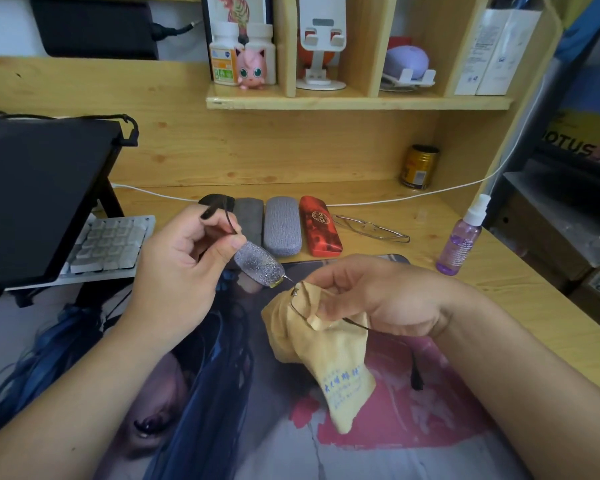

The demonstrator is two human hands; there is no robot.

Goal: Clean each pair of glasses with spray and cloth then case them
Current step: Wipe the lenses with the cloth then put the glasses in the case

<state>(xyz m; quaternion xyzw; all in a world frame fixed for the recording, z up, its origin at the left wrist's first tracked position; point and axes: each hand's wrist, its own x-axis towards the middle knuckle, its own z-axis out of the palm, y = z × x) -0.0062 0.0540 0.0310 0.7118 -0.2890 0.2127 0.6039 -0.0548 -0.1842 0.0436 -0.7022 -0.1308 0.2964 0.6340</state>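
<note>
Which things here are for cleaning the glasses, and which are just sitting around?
For the job: held glasses, yellow cloth, spray bottle, three cases, second glasses.
Just lying about: keyboard, can, pink toy, pill bottles.

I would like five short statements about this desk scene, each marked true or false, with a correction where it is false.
1. The right hand holds a yellow cloth around one lens of the glasses. True.
2. The uncovered lens is dry and clear. False: it is covered in fine droplets.
3. The spray bottle lies on its side. False: it stands upright at the right of the desk.
4. A second pair of glasses lies on the desk beside the red case. True.
5. The left hand rests flat on the keyboard. False: its fingers pinch the held glasses near the wet lens.
</note>
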